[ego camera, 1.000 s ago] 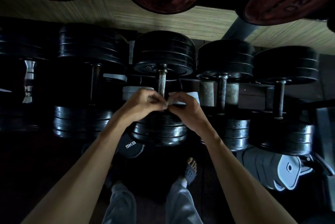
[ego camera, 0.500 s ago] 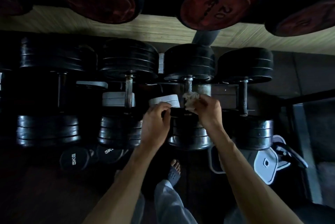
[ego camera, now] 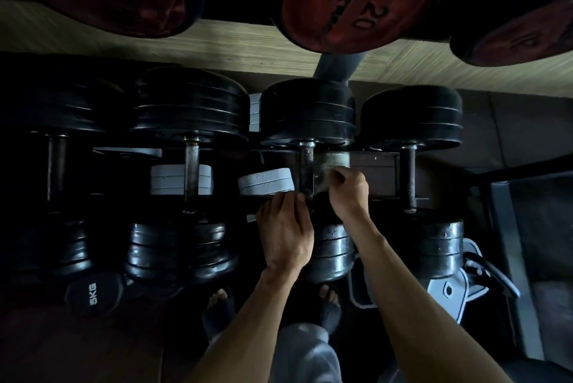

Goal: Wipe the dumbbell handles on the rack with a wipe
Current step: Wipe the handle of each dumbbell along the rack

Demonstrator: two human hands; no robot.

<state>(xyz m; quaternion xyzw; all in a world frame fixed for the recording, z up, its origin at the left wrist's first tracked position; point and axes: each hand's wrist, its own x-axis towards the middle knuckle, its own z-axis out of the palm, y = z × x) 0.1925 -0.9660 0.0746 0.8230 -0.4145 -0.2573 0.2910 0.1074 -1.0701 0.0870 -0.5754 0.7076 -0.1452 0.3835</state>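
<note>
Several black plate dumbbells lie side by side on a low rack, handles running away from me. My right hand [ego camera: 348,193] pinches a pale crumpled wipe [ego camera: 324,179] against the right side of the steel handle [ego camera: 305,165] of the third dumbbell. My left hand [ego camera: 285,232] rests over that dumbbell's near end, fingers curled by the handle's base; whether it grips anything is unclear. Neighbouring handles stand to the left [ego camera: 191,170] and right [ego camera: 410,178].
Red-faced dumbbells [ego camera: 356,1] sit on the shelf above, one marked 20. Grey plates [ego camera: 266,185] lie under the handles. A small weight marked 5KG [ego camera: 93,292] lies on the floor at left, a white kettlebell [ego camera: 449,289] at right. My sandalled feet [ego camera: 218,311] stand below.
My view and both hands shifted right, from one dumbbell to its right-hand neighbour. The hands separated; the right one carried the wipe to this handle and the left settled on its near end.
</note>
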